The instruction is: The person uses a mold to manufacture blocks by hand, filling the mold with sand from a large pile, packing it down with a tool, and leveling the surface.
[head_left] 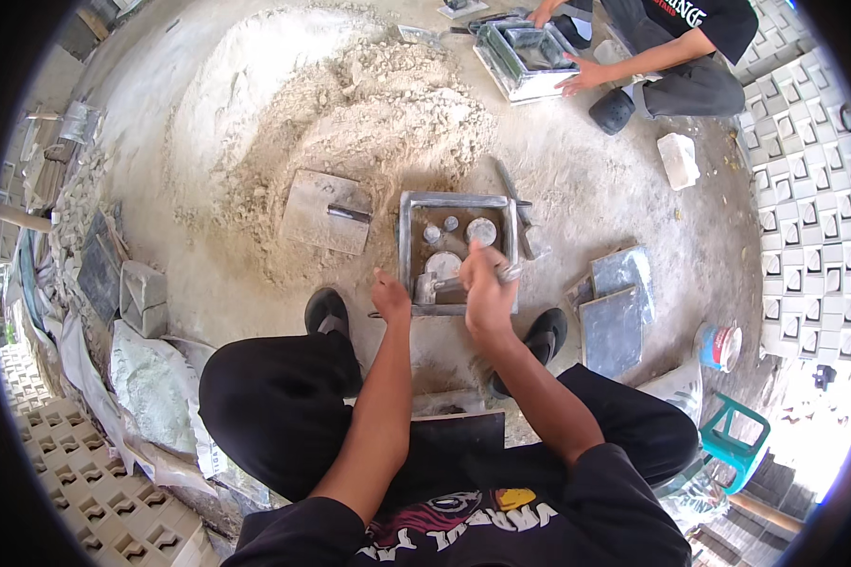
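Note:
A square metal mould frame (pixel 459 200) sits on the ground between my feet, with several round discs inside it, such as the large pale disc (pixel 443 264) and a smaller disc (pixel 481 230). My right hand (pixel 487 291) is closed round the handle of a hammer (pixel 428 287), whose head hangs over the frame's near left part. By the frame's left side, my left hand (pixel 390 296) is closed; what its fingers hold, if anything, is hidden. A flat square trowel (pixel 323 210) with a dark handle lies left of the frame on the sand.
A large heap of sandy mix (pixel 350 104) spreads beyond. A bar-like tool (pixel 517 203) lies along the frame's right side. Dark flat slabs (pixel 612 329) lie right. At the far right, a co-worker's hands (pixel 584 75) rest on another mould (pixel 529 61). A green stool (pixel 736 439) stands near right.

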Action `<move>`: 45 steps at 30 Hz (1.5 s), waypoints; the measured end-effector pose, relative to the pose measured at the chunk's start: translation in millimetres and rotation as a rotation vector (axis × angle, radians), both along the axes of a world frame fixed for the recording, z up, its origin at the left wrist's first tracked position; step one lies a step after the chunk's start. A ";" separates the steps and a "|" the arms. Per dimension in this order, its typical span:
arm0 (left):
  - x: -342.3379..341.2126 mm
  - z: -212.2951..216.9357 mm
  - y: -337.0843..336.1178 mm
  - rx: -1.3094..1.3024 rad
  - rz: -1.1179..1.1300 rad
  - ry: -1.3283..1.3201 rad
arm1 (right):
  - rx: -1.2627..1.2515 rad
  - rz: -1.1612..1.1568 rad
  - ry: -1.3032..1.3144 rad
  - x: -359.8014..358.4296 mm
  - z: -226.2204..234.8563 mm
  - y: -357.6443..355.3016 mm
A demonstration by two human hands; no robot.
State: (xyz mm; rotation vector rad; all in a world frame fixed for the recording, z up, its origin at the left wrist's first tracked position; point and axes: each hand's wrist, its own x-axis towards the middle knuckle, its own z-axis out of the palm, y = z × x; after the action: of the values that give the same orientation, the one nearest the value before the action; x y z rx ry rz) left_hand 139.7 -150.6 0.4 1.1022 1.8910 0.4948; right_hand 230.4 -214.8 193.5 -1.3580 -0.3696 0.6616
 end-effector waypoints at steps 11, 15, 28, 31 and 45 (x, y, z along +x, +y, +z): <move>2.4 0.6 3.2 0.032 0.022 -0.047 | 0.061 -0.064 -0.060 2.1 -5.3 34.3; 2.1 5.0 -1.4 -0.011 0.030 -0.098 | 0.045 -0.025 -0.018 10.6 0.1 50.0; 2.5 -9.4 0.8 0.030 -0.005 -0.058 | 0.058 -0.032 -0.063 18.9 -9.3 65.3; 2.2 -3.9 0.9 0.046 0.012 -0.061 | 0.118 -0.137 -0.047 25.9 4.8 73.3; 5.2 4.5 -4.3 0.061 0.029 -0.041 | 0.164 -0.123 0.004 54.9 9.3 96.6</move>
State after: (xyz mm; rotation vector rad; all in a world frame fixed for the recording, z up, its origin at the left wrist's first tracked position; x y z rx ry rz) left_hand 144.9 -154.9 4.9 1.0970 1.8690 0.5914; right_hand 285.3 -118.3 202.9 -1.2126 -0.3274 0.5207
